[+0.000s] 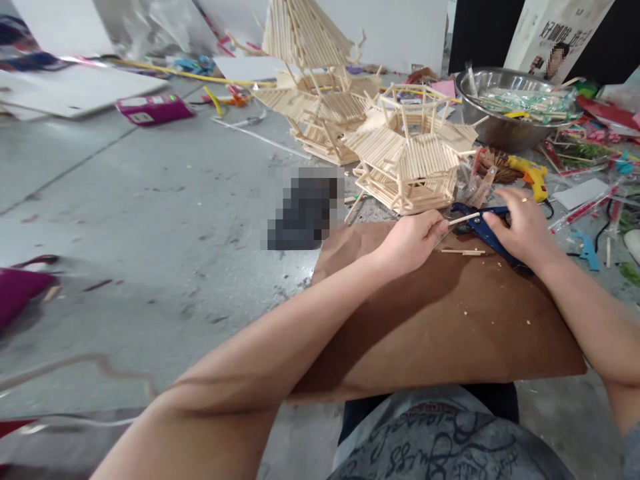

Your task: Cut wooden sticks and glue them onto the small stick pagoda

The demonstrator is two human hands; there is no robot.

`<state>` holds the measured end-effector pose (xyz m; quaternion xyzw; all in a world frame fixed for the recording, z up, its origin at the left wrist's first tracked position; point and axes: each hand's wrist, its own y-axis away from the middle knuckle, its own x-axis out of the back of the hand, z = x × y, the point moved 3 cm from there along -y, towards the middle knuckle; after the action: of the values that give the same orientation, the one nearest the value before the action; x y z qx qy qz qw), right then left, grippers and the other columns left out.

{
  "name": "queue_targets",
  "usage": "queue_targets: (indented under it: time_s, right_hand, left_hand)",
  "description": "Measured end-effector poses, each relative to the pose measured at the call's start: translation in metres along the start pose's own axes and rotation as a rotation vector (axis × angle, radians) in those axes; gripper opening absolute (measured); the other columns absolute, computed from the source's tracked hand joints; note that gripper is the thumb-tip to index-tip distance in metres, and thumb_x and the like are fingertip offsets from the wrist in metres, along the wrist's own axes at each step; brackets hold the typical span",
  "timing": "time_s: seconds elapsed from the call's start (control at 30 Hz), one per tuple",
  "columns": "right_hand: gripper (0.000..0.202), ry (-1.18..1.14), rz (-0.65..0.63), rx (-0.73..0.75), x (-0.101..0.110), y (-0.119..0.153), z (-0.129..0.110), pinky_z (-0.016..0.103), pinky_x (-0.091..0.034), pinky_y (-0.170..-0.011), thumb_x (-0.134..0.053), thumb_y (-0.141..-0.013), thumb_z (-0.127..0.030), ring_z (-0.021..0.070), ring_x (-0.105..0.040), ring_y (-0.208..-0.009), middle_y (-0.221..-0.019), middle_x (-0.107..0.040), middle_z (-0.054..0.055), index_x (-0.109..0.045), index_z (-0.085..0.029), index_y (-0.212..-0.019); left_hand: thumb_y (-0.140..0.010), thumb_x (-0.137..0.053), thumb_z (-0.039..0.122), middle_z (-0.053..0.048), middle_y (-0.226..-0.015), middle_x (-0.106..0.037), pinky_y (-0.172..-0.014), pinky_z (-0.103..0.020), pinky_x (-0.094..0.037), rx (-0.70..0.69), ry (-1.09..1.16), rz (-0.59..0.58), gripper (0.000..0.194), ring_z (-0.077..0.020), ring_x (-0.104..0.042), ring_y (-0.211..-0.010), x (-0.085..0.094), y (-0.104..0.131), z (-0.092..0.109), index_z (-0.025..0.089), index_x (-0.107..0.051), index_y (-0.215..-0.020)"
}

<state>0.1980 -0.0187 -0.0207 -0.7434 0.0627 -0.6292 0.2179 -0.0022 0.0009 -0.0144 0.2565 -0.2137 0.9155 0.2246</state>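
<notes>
My left hand (417, 241) is closed on the near end of a thin wooden stick (464, 219), which points right. The far end of the stick reaches the thumb of my right hand (523, 223). That hand's thumb and forefinger are apart, above a blue-handled cutter (493, 243); its other fingers are partly hidden. Under both hands is a brown board (450, 320), with short cut sticks (463, 253) and small chips on it. Just beyond stands a six-sided stick model (415, 160) with an open frame on top.
A taller stick model with a pointed roof (307, 40) stands behind. At the right are a metal bowl (480, 127) of wrapped sticks, a yellow glue gun (533, 175) and scattered scraps. A purple packet (155, 110) lies on the grey floor (150, 227), left of a blurred dark object (305, 210).
</notes>
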Motion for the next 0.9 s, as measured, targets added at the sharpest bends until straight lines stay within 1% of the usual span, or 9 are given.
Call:
queue_targets:
  time_s: [0.03, 0.1, 0.17, 0.23, 0.33, 0.4, 0.5, 0.7, 0.9]
  right_hand:
    - [0.049, -0.017, 0.096, 0.008, 0.006, 0.002, -0.003, 0.048, -0.035, -0.096, -0.034, -0.086, -0.040, 0.0293, -0.042, -0.119, -0.125, -0.049, 0.016, -0.042, -0.015, -0.127]
    - [0.044, -0.014, 0.209, 0.088, 0.013, 0.006, -0.012, 0.047, -0.033, -0.097, -0.036, -0.086, -0.034, 0.0283, -0.040, -0.120, -0.127, -0.048, 0.014, -0.043, -0.018, -0.127]
    - [0.039, 0.022, 0.225, 0.237, 0.013, 0.011, -0.026, 0.048, -0.029, -0.099, -0.041, -0.086, -0.031, 0.0271, -0.042, -0.118, -0.122, -0.053, 0.010, -0.048, -0.021, -0.123]
    - [0.032, 0.058, 0.233, 0.377, 0.010, 0.015, -0.040, 0.047, -0.027, -0.100, -0.044, -0.086, -0.028, 0.0240, -0.048, -0.110, -0.110, -0.061, 0.007, -0.054, -0.021, -0.115]
    - [0.022, 0.096, 0.260, 0.490, 0.004, 0.017, -0.052, 0.039, -0.033, -0.093, -0.047, -0.085, -0.023, 0.0185, -0.054, -0.087, -0.085, -0.067, 0.004, -0.061, -0.017, -0.101]
    - [0.019, 0.115, 0.261, 0.501, 0.002, 0.017, -0.054, 0.034, -0.037, -0.080, -0.047, -0.085, -0.023, 0.0170, -0.051, -0.075, -0.074, -0.065, 0.004, -0.063, -0.015, -0.092]
    - [0.021, 0.135, 0.231, 0.485, 0.001, 0.017, -0.054, 0.032, -0.034, -0.066, -0.046, -0.086, -0.025, 0.0168, -0.048, -0.067, -0.068, -0.062, 0.005, -0.063, -0.015, -0.082]
    - [0.026, 0.130, 0.192, 0.476, -0.001, 0.018, -0.054, 0.031, -0.032, -0.062, -0.043, -0.088, -0.026, 0.0168, -0.044, -0.063, -0.062, -0.057, 0.005, -0.062, -0.015, -0.075]
    - [0.029, 0.094, 0.156, 0.447, -0.003, 0.018, -0.055, 0.030, -0.033, -0.062, -0.040, -0.088, -0.026, 0.0175, -0.046, -0.064, -0.061, -0.056, 0.006, -0.061, -0.014, -0.071]
  left_hand:
    - [-0.082, -0.046, 0.018, 0.002, -0.054, -0.046, -0.052, -0.021, -0.026, -0.009, -0.018, 0.002, 0.020, -0.0078, -0.036, -0.051, -0.001, 0.001, 0.000, 0.013, -0.053, -0.064]
    - [-0.082, -0.046, 0.019, 0.003, -0.053, -0.045, -0.051, -0.021, -0.027, -0.019, -0.046, -0.013, 0.019, -0.0074, -0.036, -0.050, -0.003, 0.002, 0.001, 0.013, -0.054, -0.066]
    - [-0.082, -0.046, 0.020, 0.003, -0.056, -0.048, -0.052, -0.020, -0.029, -0.027, -0.076, -0.046, 0.017, -0.0073, -0.039, -0.051, -0.007, 0.003, 0.002, 0.013, -0.055, -0.069]
    - [-0.082, -0.046, 0.020, 0.002, -0.059, -0.051, -0.053, -0.019, -0.031, -0.039, -0.109, -0.076, 0.016, -0.0076, -0.042, -0.054, -0.010, 0.004, 0.003, 0.013, -0.056, -0.072]
    - [-0.084, -0.043, 0.019, 0.001, -0.061, -0.054, -0.054, -0.019, -0.033, -0.070, -0.153, -0.107, 0.019, -0.0080, -0.046, -0.056, -0.015, 0.006, 0.002, 0.013, -0.054, -0.070]
    - [-0.085, -0.041, 0.019, -0.001, -0.062, -0.055, -0.055, -0.019, -0.035, -0.097, -0.180, -0.125, 0.020, -0.0085, -0.048, -0.057, -0.018, 0.007, 0.002, 0.012, -0.053, -0.070]
    - [-0.087, -0.038, 0.020, -0.004, -0.066, -0.060, -0.057, -0.021, -0.038, -0.138, -0.252, -0.135, 0.022, -0.0107, -0.053, -0.061, -0.020, 0.009, 0.002, 0.012, -0.052, -0.073]
    - [-0.088, -0.033, 0.020, -0.007, -0.070, -0.063, -0.057, -0.024, -0.039, -0.158, -0.454, -0.150, 0.024, -0.0154, -0.058, -0.065, -0.022, 0.011, 0.001, 0.013, -0.053, -0.077]
    - [-0.087, -0.033, 0.019, -0.009, -0.074, -0.064, -0.059, -0.026, -0.041, -0.119, -0.523, -0.203, 0.022, -0.0177, -0.060, -0.068, -0.025, 0.012, -0.001, 0.013, -0.053, -0.081]
